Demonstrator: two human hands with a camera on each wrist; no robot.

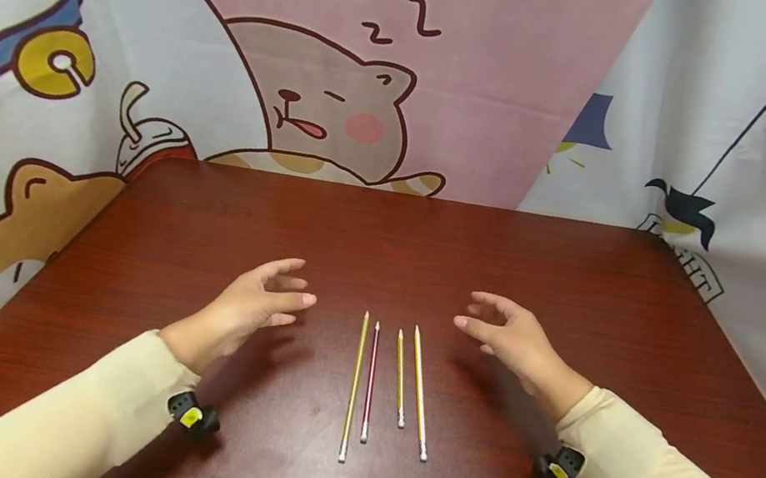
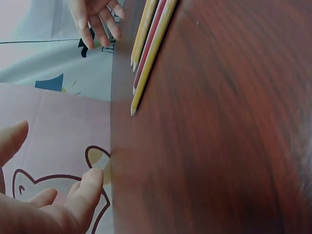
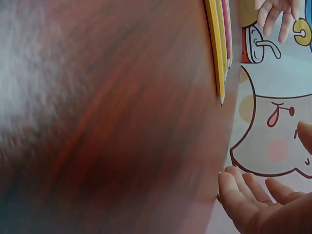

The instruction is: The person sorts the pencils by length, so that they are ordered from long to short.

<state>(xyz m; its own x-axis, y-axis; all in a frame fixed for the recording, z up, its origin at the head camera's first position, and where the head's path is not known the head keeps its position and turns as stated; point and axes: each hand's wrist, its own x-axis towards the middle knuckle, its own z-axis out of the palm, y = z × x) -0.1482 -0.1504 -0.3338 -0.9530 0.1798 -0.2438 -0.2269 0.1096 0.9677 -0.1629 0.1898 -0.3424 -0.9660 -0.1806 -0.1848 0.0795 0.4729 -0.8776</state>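
Several sharpened pencils lie side by side on the table, tips toward the far edge and white erasers toward the near side. From left to right they are a long yellow pencil (image 1: 354, 386), a red pencil (image 1: 370, 381), a short yellow pencil (image 1: 401, 377) and a long yellow pencil at the right (image 1: 420, 393), slightly slanted. My left hand (image 1: 254, 302) hovers left of them, fingers loosely spread and holding nothing. On the other side, my right hand (image 1: 514, 341) floats with relaxed fingers, its palm facing the left hand. Neither hand touches a pencil.
The brown wooden table (image 1: 383, 239) reaches back to a cloth backdrop (image 1: 501, 81) printed with cartoon animals. Small dark devices are strapped at the left wrist (image 1: 194, 413) and right wrist (image 1: 557, 469), beside the cream sleeves.
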